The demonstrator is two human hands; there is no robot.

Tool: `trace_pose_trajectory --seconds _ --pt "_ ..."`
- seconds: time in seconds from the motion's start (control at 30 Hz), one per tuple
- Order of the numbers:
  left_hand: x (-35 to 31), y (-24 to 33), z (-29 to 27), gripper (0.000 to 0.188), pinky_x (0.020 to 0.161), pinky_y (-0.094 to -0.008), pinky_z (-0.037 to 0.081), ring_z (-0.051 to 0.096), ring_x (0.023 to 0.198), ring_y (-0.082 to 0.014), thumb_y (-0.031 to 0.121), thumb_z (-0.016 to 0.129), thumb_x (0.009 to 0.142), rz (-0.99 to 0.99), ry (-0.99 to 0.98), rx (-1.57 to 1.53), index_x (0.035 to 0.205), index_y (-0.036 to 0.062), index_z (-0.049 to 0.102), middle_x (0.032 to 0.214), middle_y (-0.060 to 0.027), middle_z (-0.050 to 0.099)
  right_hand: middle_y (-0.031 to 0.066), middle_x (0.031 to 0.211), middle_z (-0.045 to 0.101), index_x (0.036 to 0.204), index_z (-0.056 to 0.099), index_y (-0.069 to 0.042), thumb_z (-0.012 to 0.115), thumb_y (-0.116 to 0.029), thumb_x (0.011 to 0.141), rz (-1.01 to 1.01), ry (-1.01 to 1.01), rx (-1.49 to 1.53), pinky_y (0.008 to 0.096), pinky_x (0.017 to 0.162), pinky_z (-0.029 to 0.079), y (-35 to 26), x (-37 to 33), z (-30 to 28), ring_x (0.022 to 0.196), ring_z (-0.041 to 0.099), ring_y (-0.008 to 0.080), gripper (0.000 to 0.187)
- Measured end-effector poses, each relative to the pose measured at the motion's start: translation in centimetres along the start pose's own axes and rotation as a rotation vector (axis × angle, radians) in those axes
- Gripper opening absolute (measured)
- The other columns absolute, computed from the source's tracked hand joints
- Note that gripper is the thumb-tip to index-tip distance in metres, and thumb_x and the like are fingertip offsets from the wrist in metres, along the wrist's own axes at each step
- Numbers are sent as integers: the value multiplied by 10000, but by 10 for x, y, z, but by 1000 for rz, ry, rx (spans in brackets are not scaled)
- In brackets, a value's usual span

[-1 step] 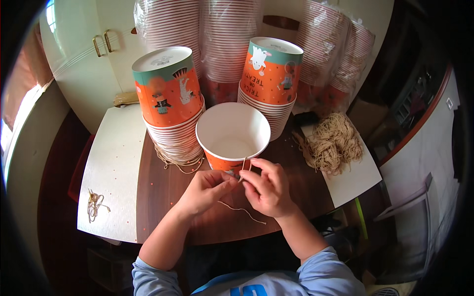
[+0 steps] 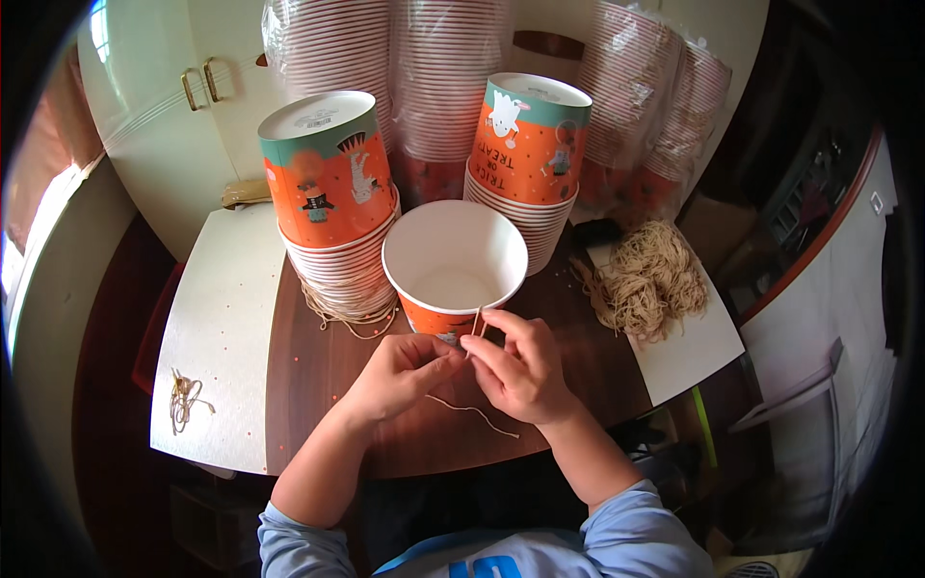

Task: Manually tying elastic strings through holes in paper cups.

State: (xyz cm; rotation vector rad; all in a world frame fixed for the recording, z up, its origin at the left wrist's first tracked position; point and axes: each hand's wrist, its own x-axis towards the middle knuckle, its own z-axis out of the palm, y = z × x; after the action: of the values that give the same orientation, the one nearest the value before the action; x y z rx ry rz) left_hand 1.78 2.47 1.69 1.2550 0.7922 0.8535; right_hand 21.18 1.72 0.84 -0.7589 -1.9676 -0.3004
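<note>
A paper bucket (image 2: 455, 255), white inside and orange outside, stands upright on the brown table in front of me. At its near rim, my left hand (image 2: 409, 371) pinches a thin beige cord (image 2: 477, 320). My right hand (image 2: 521, 366) is closed on the same cord, thumb and forefinger close to the left fingertips. A short stretch of cord stands up against the rim, and a loose tail trails over the table below the hands. My fingers hide where the cord meets the bucket wall.
Upside-down bucket stacks stand at the left (image 2: 323, 183) and right (image 2: 535, 144), with cords round the left stack's base. Plastic-wrapped stacks (image 2: 448, 77) rise behind. A tangled cord pile (image 2: 657, 275) lies at right, a small cord bundle (image 2: 185, 400) at left.
My right fingers have shifted slightly left and closed in on the cord near the rim. My left hand and the bucket stay almost where they were.
</note>
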Motion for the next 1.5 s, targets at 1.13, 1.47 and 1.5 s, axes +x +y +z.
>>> trace_pose_trajectory --seconds 1.13,1.47,1.5 --pt "-15 14 -26 288 825 -232 454 579 854 -77 1 655 782 122 -458 -303 1068 -32 648 998 -67 677 88 1001 610 944 637 -23 653 73 718 331 60 521 269 764 477 67 1 -21 881 598 179 247" --pt "-10 11 -14 174 751 -244 490 596 799 -91 90 631 884 -50 -520 92 1020 -8 677 899 -42 678 149 1125 590 1161 555 -14 659 -175 691 -46 -117 358 426 891 451 -16 15 -31 984 576 288 508" --pt "-12 11 -10 176 752 -244 489 599 807 -93 80 634 877 -31 -532 116 1025 -6 675 894 -43 678 133 1084 596 1159 567 -14 706 -236 723 -34 -212 363 417 898 455 -28 19 -33 966 586 264 508"
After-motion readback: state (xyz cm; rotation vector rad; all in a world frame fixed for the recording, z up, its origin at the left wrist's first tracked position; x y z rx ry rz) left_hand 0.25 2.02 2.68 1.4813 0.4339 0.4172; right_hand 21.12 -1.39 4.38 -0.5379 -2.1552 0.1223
